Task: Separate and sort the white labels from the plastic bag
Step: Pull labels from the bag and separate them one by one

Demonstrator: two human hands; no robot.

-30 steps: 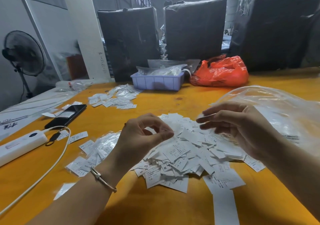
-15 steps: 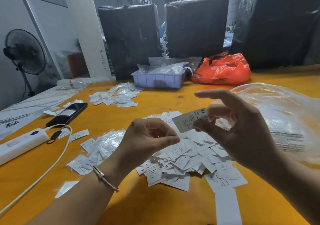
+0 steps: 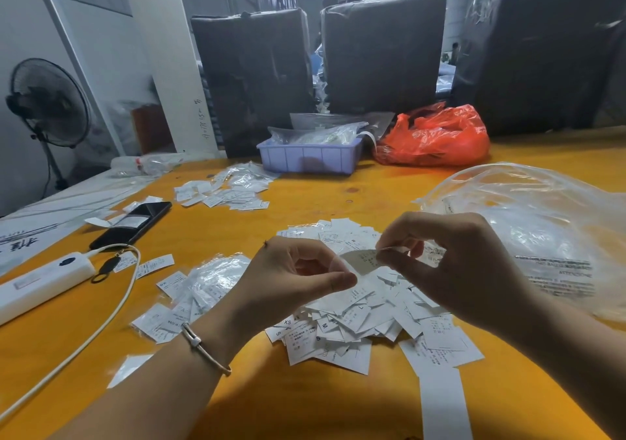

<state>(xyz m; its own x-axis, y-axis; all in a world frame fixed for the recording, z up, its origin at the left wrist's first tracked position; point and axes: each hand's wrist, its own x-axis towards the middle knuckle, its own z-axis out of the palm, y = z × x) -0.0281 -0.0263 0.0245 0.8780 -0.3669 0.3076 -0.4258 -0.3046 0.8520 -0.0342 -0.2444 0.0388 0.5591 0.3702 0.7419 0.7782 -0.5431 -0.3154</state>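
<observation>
A heap of white labels (image 3: 366, 307) with size letters lies in the middle of the yellow table (image 3: 305, 202). Above the heap my right hand (image 3: 454, 263) pinches one white label (image 3: 362, 260) between thumb and fingertip. My left hand (image 3: 291, 280) is beside it, its thumb and forefinger closed on the label's left edge. A large clear plastic bag (image 3: 542, 233) lies crumpled to the right of the heap. Smaller sorted groups of labels lie at the left (image 3: 189, 297) and further back (image 3: 227, 192).
A black phone (image 3: 135, 224), a white power bank (image 3: 37, 284) and its cable (image 3: 101, 324) lie at the left. A lilac tray (image 3: 308, 158) and a red bag (image 3: 437, 138) stand at the back before dark wrapped bales. A fan (image 3: 47, 104) stands off the table's left.
My right hand picked one label from the heap, lifted it, then brought it down toward my left hand, which now takes its edge.
</observation>
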